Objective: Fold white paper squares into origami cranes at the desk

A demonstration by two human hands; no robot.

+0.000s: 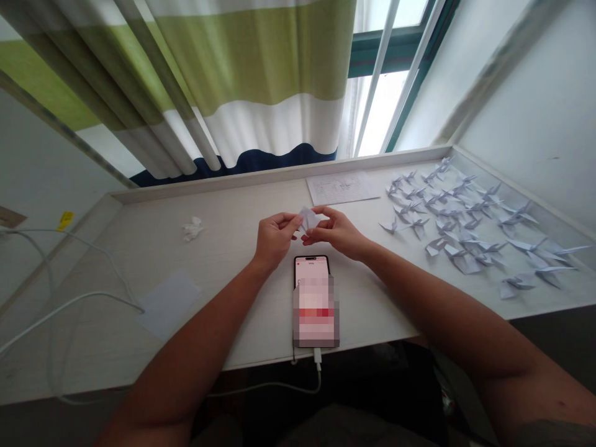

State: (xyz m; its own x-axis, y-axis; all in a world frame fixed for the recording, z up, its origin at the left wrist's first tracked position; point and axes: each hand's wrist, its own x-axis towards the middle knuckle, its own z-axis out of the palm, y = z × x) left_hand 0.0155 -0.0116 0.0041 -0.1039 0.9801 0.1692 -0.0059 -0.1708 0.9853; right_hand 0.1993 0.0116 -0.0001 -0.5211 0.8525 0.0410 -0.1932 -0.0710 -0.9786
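Above the desk's middle, a small piece of folded white paper [308, 220] is held between both hands. My left hand [275, 238] pinches its left side between thumb and fingers. From the other side, my right hand [336, 231] grips the paper's right edge, fingers curled round it. Fine creases in the paper are too small to make out. Just below the hands lies a phone [313, 301] with a lit screen, partly blurred, and a charging plug in its lower end. Several folded paper cranes [459, 208] spread over the right of the desk.
A printed sheet [343, 187] lies behind the hands. To the left are a crumpled tissue [192, 229] and white paper squares [170, 303]. A white cable [93, 295] crosses the left side. The desk [233, 261] has a raised back rim below a curtain [261, 56].
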